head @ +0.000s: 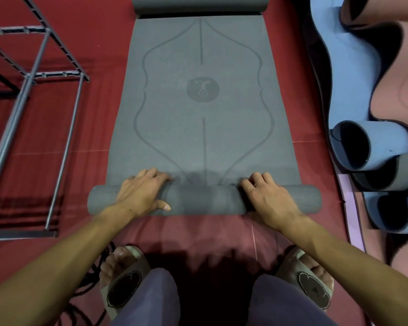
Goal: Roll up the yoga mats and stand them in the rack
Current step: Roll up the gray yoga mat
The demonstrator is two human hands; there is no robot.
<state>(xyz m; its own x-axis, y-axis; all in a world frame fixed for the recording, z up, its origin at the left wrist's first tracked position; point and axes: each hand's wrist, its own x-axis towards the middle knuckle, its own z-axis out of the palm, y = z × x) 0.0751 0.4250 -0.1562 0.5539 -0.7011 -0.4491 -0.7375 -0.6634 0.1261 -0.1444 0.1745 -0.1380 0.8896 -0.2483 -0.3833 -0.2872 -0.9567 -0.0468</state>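
Observation:
A grey yoga mat (201, 97) lies flat on the red floor, stretching away from me, with a line pattern and a round logo on it. Its near end is rolled into a thick tube (203, 200) lying crosswise in front of my feet. My left hand (143, 192) presses on the left part of the roll, fingers over the top. My right hand (266, 196) presses on the right part the same way. The far end (199, 5) of the mat is curled up too. The metal rack (35, 76) stands at the left.
At the right lie loosely curled blue and grey mats (372, 147) on a pink one (353, 220), close to the roll's right end. A black cable (90, 276) lies by my left foot. My sandalled feet and knees are at the bottom.

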